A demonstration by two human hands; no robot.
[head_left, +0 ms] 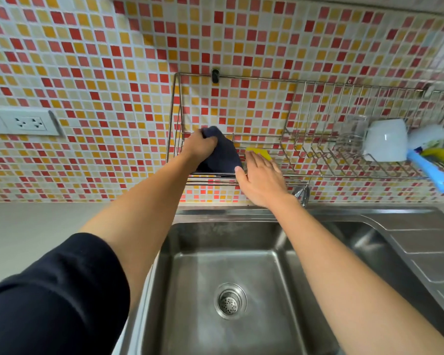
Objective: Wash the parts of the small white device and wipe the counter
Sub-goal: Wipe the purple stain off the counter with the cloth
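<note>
My left hand (201, 147) grips a dark blue cloth (222, 155) at the left end of the wire dish rack (267, 139) on the tiled wall. The cloth hangs over the rack's front rail. Just right of it, my right hand (260, 179) is spread flat with fingers apart, its fingertips reaching over a yellow sponge (260, 151) on the rack. A white cup-like part (386, 140) lies on its side at the rack's right end.
Below my arms sits a steel sink (185, 252) with a drain strainer (230, 301) and a drainboard (426, 242) on the right. The tap (303, 194) is behind my right wrist. A blue-handled brush (429, 170) and bottles rest at the rack's right. A wall socket (23, 123) is on the left.
</note>
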